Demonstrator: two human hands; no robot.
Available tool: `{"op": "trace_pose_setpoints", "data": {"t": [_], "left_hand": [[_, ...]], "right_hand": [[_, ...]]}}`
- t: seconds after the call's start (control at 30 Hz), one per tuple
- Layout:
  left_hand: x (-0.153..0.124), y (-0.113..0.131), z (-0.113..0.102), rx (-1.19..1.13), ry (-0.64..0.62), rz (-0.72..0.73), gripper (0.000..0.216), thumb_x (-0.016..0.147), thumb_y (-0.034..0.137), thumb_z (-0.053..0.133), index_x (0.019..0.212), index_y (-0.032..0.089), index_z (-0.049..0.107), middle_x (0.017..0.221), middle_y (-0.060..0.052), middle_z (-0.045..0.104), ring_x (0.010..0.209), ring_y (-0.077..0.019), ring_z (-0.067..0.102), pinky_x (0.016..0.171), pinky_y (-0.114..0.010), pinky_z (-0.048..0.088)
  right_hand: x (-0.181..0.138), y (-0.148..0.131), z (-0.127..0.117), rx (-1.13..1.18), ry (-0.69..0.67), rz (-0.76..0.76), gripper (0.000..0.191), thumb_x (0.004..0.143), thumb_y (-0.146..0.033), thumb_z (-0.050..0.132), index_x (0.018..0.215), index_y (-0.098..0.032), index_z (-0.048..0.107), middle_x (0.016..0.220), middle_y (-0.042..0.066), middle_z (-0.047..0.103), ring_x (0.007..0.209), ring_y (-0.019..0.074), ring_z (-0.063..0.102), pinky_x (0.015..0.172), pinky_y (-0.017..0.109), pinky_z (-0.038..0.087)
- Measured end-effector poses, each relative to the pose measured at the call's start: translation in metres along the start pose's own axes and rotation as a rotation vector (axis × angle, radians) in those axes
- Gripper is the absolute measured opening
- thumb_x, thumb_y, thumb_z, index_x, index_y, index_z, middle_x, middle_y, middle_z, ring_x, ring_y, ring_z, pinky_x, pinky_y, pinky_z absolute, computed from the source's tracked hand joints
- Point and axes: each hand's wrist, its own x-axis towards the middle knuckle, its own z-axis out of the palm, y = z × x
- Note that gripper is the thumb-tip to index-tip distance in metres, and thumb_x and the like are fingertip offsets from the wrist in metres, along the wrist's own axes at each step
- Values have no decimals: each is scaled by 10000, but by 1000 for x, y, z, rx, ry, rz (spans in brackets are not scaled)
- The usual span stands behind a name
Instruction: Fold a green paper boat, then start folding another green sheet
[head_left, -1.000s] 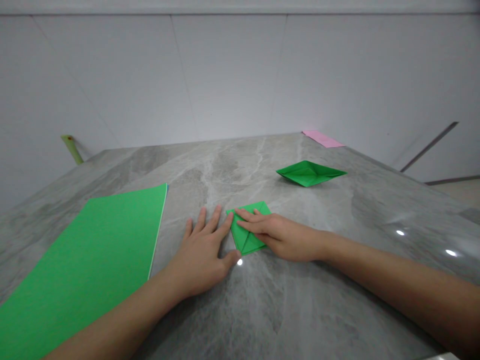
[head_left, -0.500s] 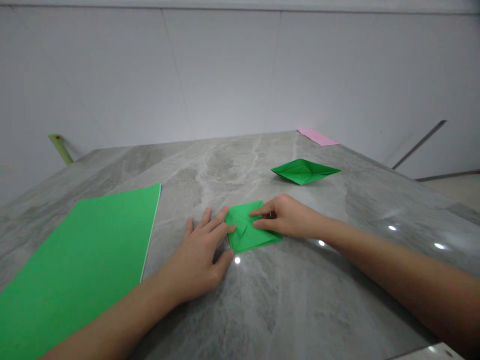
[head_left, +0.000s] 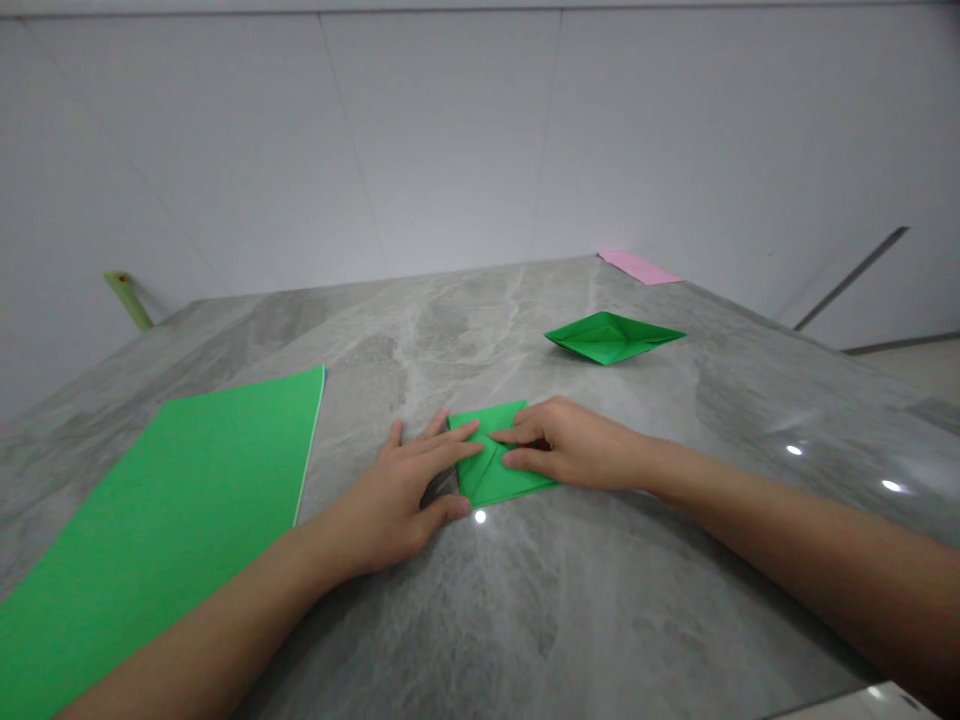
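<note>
A small folded square of green paper (head_left: pixel 496 480) lies on the grey marbled table, crease lines running over its top face. My left hand (head_left: pixel 409 490) is open, its fingers spread flat over the paper's left side and its thumb by the near left corner. From the right, my right hand (head_left: pixel 574 445) is closed on the paper, index finger and thumb at the folds near its middle; the other fingers are curled under. Beyond my right hand sits a green folded-paper boat (head_left: pixel 615 338), pointed at both ends.
To the left lies a stack of large green paper sheets (head_left: pixel 187 500), partly under my left forearm. A pink paper (head_left: pixel 640 267) rests at the far right table edge by the white wall. The corner of a pale flat object (head_left: pixel 862 705) shows at the bottom right.
My left fingers have slid right, further onto the folded paper. My right index finger has moved slightly left toward its middle. The view has shifted a little.
</note>
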Motion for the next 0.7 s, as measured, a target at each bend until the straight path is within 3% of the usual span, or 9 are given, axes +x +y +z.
{"op": "trace_pose_setpoints", "data": {"t": [0.3,0.47,0.7], "left_hand": [[-2,-3,-8,35,16,111,384,866,318,601,1249,329,605,1515,-21,429,1471,-318,186,1119,-677,-63],[3,-4,-8,96,37,180,328,856,348,627,1182,336,663,1467,-31,488,1362,-306,426,1114,-641,-125],[3,3,0,105,46,102,344,839,289,635,1171,368,680,1447,-53,507,1322,-313,475,1091,-686,-85]], "right_hand": [[0,2,1,-103,-19,-26,210,932,-271,569,1044,-212,737,843,41,702,740,159,613,696,270,417],[3,4,0,-108,-11,-79,225,930,-260,582,1095,-224,729,828,31,670,741,147,597,678,249,415],[7,8,-5,-77,20,-53,244,933,-196,547,1088,-181,735,810,34,671,709,129,585,660,239,414]]}}
